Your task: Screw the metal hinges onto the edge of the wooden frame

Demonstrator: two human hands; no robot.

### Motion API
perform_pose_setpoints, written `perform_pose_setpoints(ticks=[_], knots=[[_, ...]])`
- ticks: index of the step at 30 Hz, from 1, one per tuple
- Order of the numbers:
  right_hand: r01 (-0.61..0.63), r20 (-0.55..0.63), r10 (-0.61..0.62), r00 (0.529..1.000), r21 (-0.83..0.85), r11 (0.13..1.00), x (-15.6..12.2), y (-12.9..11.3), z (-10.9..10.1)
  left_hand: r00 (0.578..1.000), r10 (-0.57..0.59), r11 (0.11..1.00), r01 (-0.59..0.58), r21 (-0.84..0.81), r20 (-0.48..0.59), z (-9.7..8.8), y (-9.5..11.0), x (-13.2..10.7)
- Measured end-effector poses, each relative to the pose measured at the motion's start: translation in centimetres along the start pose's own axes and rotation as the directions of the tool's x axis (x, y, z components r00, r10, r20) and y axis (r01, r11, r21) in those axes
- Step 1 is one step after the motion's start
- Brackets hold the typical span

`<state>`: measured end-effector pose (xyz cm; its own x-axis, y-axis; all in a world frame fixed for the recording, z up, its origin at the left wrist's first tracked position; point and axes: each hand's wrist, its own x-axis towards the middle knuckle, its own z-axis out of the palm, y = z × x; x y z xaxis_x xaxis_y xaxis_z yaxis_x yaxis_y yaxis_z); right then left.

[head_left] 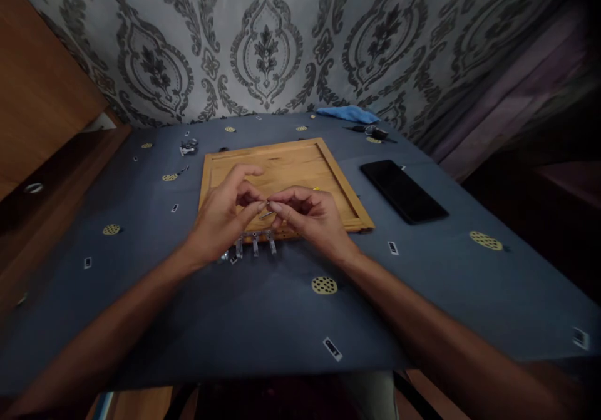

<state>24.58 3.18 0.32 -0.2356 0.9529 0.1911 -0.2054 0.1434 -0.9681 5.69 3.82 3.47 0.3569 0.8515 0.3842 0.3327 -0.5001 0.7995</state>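
Note:
Over a wooden board with a raised rim, my left hand and my right hand meet fingertip to fingertip. Both are closed in a pinch. A tiny piece between the fingertips is too small to name. Just beneath the fingers shows a thin metal pin or screw; whether it is held or lies on the board I cannot tell. Along the board's near edge stand several small metal clips, one of them in the middle of the row. My hands hide part of the board.
Right of the board lies a black phone. Behind it are a dark object and a blue cloth. Small metal parts lie at the back left. A wooden cabinet borders the table's left side; a patterned wall stands behind.

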Motion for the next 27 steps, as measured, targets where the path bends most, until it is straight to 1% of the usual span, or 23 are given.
perform_pose_setpoints(ticks=[2, 4, 6, 9, 11, 14, 17, 20, 21, 23, 25, 27], knots=[[0.034, -0.021, -0.035, 0.999, -0.022, 0.999, -0.1, 0.1, 0.1, 0.995, -0.096, 0.987, 0.097, -0.128, 0.011, 0.0, 0.2, 0.2], [0.068, -0.028, -0.070, 0.997, -0.067, 0.995, -0.3, 0.3, 0.1, 0.986, -0.163, 0.958, 0.166, -0.234, 0.030, -0.1, 0.4, 0.4], [0.112, -0.025, -0.116, 0.993, -0.127, 0.986, -0.4, 0.2, 0.0, 0.978, -0.204, 0.928, 0.210, -0.308, 0.052, -0.1, 0.5, 0.5], [0.183, 0.008, -0.187, 0.982, -0.252, 0.950, -0.5, 0.0, -0.3, 0.967, -0.239, 0.896, 0.253, -0.364, 0.084, -0.2, 0.5, 0.5], [0.234, 0.041, -0.235, 0.971, -0.354, 0.905, -0.6, -0.2, -0.5, 0.961, -0.255, 0.882, 0.275, -0.381, 0.103, -0.3, 0.5, 0.5], [0.336, 0.104, -0.328, 0.939, -0.485, 0.807, -0.7, -0.4, -0.8, 0.954, -0.271, 0.868, 0.299, -0.396, 0.127, -0.4, 0.3, 0.6], [0.426, 0.168, -0.405, 0.899, -0.552, 0.717, -0.8, -0.3, -0.9, 0.949, -0.282, 0.854, 0.316, -0.413, 0.143, -0.3, 0.1, 0.7], [0.452, 0.192, -0.429, 0.883, -0.599, 0.661, -0.8, -0.3, -0.9, 0.946, -0.283, 0.844, 0.323, -0.428, 0.157, -0.1, -0.1, 0.7], [0.446, 0.191, -0.424, 0.885, -0.607, 0.657, -0.8, -0.3, -0.9, 0.946, -0.283, 0.842, 0.325, -0.432, 0.160, -0.1, -0.1, 0.7], [0.413, 0.178, -0.389, 0.904, -0.605, 0.681, -0.8, -0.4, -0.8, 0.946, -0.282, 0.843, 0.324, -0.430, 0.159, -0.1, -0.2, 0.7], [0.357, 0.154, -0.331, 0.931, -0.574, 0.737, -0.8, -0.6, -0.8, 0.950, -0.274, 0.861, 0.310, -0.402, 0.147, -0.1, -0.4, 0.7], [0.281, 0.122, -0.255, 0.959, -0.511, 0.813, -0.7, -1.0, -0.8, 0.960, -0.250, 0.905, 0.278, -0.323, 0.126, -0.2, -0.6, 0.6]])
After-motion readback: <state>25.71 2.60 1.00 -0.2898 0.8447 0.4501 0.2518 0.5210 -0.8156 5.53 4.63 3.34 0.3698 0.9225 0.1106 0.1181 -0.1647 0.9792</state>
